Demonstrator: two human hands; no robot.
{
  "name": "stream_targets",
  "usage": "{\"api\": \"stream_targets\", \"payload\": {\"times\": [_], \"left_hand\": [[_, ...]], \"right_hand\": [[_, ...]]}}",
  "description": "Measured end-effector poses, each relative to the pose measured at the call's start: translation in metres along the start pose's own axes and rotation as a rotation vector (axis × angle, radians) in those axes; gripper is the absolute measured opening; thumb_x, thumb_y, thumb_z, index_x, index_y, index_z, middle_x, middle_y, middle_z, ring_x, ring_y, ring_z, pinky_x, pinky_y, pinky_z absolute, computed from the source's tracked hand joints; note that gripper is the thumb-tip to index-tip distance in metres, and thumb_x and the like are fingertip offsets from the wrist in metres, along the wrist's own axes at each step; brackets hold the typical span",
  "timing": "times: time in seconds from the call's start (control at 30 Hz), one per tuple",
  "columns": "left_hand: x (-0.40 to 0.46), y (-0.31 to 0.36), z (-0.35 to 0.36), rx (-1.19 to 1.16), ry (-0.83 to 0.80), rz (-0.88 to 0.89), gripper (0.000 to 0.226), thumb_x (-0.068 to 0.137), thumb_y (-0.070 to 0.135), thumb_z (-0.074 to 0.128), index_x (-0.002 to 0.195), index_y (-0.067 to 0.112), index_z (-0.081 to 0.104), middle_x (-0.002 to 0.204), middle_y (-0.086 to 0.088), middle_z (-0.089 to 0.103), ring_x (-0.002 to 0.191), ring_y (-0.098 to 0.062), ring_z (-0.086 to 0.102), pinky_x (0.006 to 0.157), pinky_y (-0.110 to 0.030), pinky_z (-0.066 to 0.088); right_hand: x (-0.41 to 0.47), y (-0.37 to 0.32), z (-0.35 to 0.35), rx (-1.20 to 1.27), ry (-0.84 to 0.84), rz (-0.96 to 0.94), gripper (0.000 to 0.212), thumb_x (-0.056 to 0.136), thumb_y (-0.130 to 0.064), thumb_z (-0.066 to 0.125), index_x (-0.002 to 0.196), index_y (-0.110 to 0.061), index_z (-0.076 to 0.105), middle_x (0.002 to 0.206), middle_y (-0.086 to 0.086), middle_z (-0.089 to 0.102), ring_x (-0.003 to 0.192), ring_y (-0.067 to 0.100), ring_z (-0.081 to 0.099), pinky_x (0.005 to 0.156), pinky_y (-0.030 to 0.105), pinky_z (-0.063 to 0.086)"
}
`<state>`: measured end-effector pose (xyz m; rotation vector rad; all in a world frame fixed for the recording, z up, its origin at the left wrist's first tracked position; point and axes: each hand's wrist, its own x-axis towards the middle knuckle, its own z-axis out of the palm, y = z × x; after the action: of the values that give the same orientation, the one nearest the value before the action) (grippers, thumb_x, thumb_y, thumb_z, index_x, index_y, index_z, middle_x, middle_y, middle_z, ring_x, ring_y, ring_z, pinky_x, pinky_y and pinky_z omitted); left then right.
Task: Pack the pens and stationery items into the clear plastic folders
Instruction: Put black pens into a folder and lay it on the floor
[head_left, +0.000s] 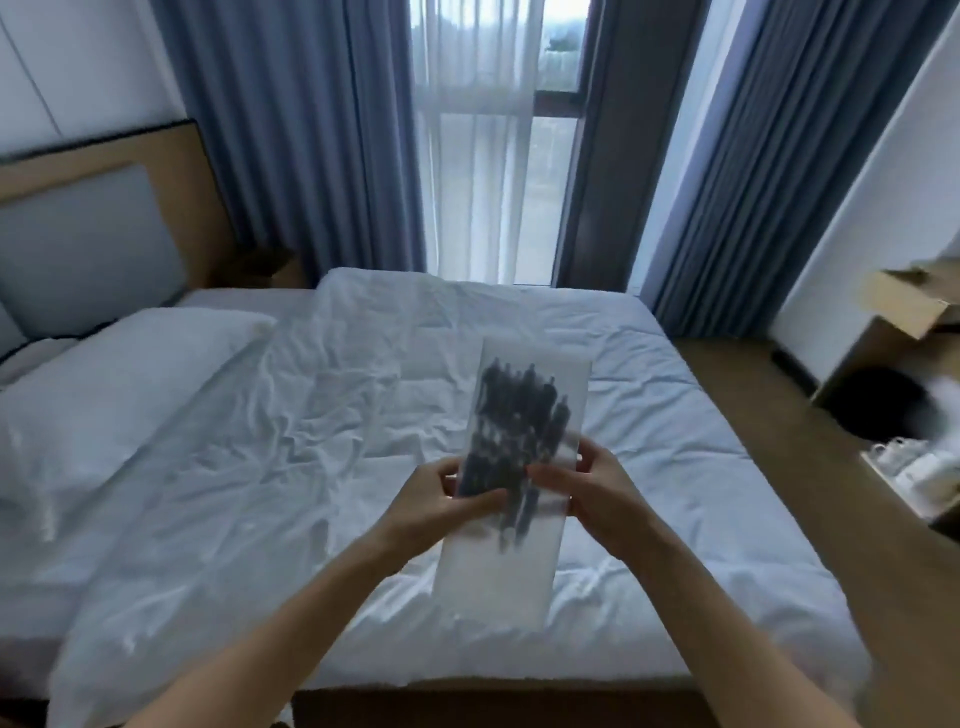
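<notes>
1. Holding a clear plastic folder (524, 551) up in the air above the bed (322, 467), in front of the chest, touching nothing but the two hands.
2. Gripping the folder's left edge with the left hand (441, 504): thumb lying across the near face, fingers (451, 480) curled round behind the sheet.
3. Gripping the right edge with the right hand (589, 488) at much the same height, fingers curled onto the plastic; pinching it from both sides, so neither hand standing free.
4. Showing through the plastic as a dark bundle: the pens (519, 431), lying packed side by side inside the folder, mostly in its upper half, a few ends reaching down between the two hands.
5. Running the folder's long axis away from the body and leaning a little to the right, top end far, bottom end near; pens lying along that same axis.
6. Sitting just above and between the fingers, the bundle; both hands about equally near it, the left thumb seeming closer to the lowest pen ends.
7. Judging the packing of this folder as largely done; likely needing next a settling of the pens or a closing of the open end, though which end is open cannot be told through the blur.
8. Risking a slide of the pens toward the near end if tilted steeper.
</notes>
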<state>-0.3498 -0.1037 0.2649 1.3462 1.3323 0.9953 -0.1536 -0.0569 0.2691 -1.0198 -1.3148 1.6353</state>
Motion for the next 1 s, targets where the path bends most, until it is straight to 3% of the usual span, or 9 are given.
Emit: {"api": "stream_targets", "payload": {"times": [0.2, 0.27, 0.4, 0.5, 0.57, 0.67, 0.73, 0.83, 1.0], "left_hand": [[0.051, 0.037, 0.149, 0.044, -0.202, 0.038, 0.029, 0.074, 0.024, 0.080, 0.099, 0.013, 0.070, 0.088, -0.005, 0.074, 0.078, -0.016, 0.070, 0.070, -0.026, 0.057], [0.074, 0.048, 0.213, 0.054, -0.278, 0.047, 0.038, 0.070, 0.031, 0.084, 0.101, 0.013, 0.071, 0.091, -0.007, 0.074, 0.081, -0.017, 0.070, 0.072, -0.028, 0.057], [0.111, 0.075, 0.362, 0.021, -0.446, 0.063, 0.029, 0.076, 0.025, 0.076, 0.100, 0.009, 0.071, 0.089, -0.007, 0.073, 0.081, -0.018, 0.069, 0.075, -0.030, 0.056], [0.129, 0.095, 0.467, 0.007, -0.580, 0.071, 0.029, 0.080, 0.029, 0.075, 0.102, 0.010, 0.070, 0.095, -0.008, 0.073, 0.086, -0.020, 0.070, 0.077, -0.032, 0.057], [0.140, 0.107, 0.526, 0.009, -0.629, 0.060, 0.027, 0.082, 0.027, 0.073, 0.103, 0.010, 0.069, 0.094, -0.006, 0.074, 0.086, -0.019, 0.070, 0.075, -0.031, 0.058], [0.161, 0.122, 0.597, 0.012, -0.700, 0.037, 0.028, 0.081, 0.024, 0.072, 0.104, 0.008, 0.069, 0.093, -0.006, 0.074, 0.085, -0.019, 0.070, 0.071, -0.027, 0.056], [0.181, 0.128, 0.638, 0.027, -0.740, 0.037, 0.036, 0.079, 0.030, 0.075, 0.106, 0.008, 0.069, 0.097, -0.009, 0.073, 0.088, -0.022, 0.070, 0.075, -0.031, 0.058], [0.214, 0.132, 0.692, 0.029, -0.762, 0.016, 0.028, 0.082, 0.024, 0.073, 0.105, 0.008, 0.068, 0.095, -0.008, 0.074, 0.086, -0.021, 0.071, 0.076, -0.033, 0.058], [0.290, 0.139, 0.780, -0.016, -0.776, 0.008, 0.020, 0.086, 0.021, 0.068, 0.102, 0.009, 0.068, 0.091, -0.004, 0.075, 0.084, -0.018, 0.071, 0.072, -0.029, 0.058]], "right_hand": [[-0.059, -0.008, -0.150, 0.084, 0.185, -0.035, 0.047, 0.068, -0.011, 0.075, 0.114, -0.008, 0.063, 0.103, 0.020, 0.069, 0.092, 0.036, 0.068, 0.074, 0.047, 0.058], [-0.081, -0.009, -0.212, 0.106, 0.265, -0.040, 0.044, 0.069, -0.007, 0.076, 0.111, -0.009, 0.064, 0.098, 0.016, 0.070, 0.088, 0.032, 0.069, 0.072, 0.046, 0.058], [-0.137, -0.019, -0.346, 0.095, 0.454, -0.037, 0.037, 0.075, 0.000, 0.073, 0.111, -0.005, 0.063, 0.097, 0.016, 0.069, 0.085, 0.030, 0.068, 0.074, 0.050, 0.057], [-0.184, -0.031, -0.432, 0.142, 0.580, -0.046, 0.029, 0.076, 0.002, 0.069, 0.104, -0.002, 0.064, 0.090, 0.012, 0.071, 0.079, 0.026, 0.070, 0.063, 0.041, 0.059], [-0.208, -0.038, -0.482, 0.175, 0.643, -0.031, 0.026, 0.074, -0.001, 0.069, 0.100, -0.004, 0.065, 0.091, 0.011, 0.071, 0.084, 0.030, 0.069, 0.072, 0.046, 0.059], [-0.229, -0.039, -0.548, 0.194, 0.722, -0.019, 0.025, 0.070, -0.006, 0.073, 0.095, -0.010, 0.067, 0.091, 0.009, 0.072, 0.084, 0.028, 0.069, 0.084, 0.050, 0.054], [-0.235, -0.038, -0.588, 0.221, 0.772, -0.024, 0.016, 0.076, -0.001, 0.070, 0.088, -0.012, 0.068, 0.085, 0.006, 0.073, 0.076, 0.023, 0.070, 0.078, 0.044, 0.056], [-0.232, -0.036, -0.646, 0.231, 0.820, -0.021, 0.017, 0.079, 0.001, 0.069, 0.087, -0.014, 0.068, 0.081, 0.003, 0.072, 0.071, 0.018, 0.070, 0.070, 0.036, 0.058], [-0.199, -0.044, -0.758, 0.216, 0.837, -0.025, 0.020, 0.078, 0.001, 0.070, 0.089, -0.015, 0.066, 0.081, 0.000, 0.073, 0.073, 0.018, 0.070, 0.071, 0.034, 0.057]]}}
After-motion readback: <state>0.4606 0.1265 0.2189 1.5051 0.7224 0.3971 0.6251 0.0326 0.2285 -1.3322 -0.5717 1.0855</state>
